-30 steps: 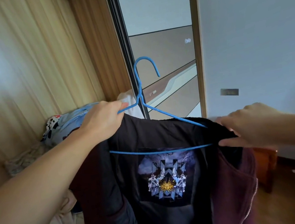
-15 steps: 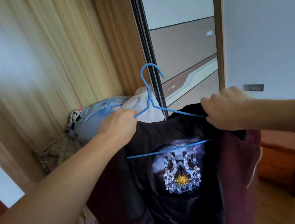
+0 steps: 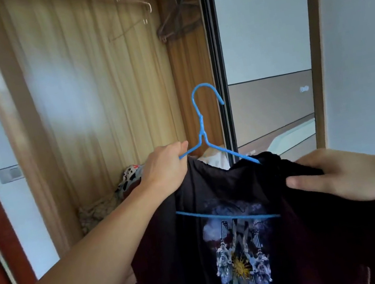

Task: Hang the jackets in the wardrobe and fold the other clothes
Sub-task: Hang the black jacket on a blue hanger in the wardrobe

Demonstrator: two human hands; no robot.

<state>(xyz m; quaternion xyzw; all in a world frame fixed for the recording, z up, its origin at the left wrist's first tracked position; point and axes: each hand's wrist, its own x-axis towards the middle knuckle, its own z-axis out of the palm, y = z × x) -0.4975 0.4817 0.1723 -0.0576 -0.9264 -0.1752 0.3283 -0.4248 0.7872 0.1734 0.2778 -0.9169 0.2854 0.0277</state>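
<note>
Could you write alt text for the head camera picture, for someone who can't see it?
Two bare hands hold up a dark jacket on a blue hanger before an open wardrobe. The left hand grips the hanger's shoulder; the right hand grips the collar. Empty hangers dangle from the rail above.

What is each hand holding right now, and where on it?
Left hand grips the blue wire hanger at its left shoulder, with the jacket; right hand holds the jacket's right shoulder.
</note>
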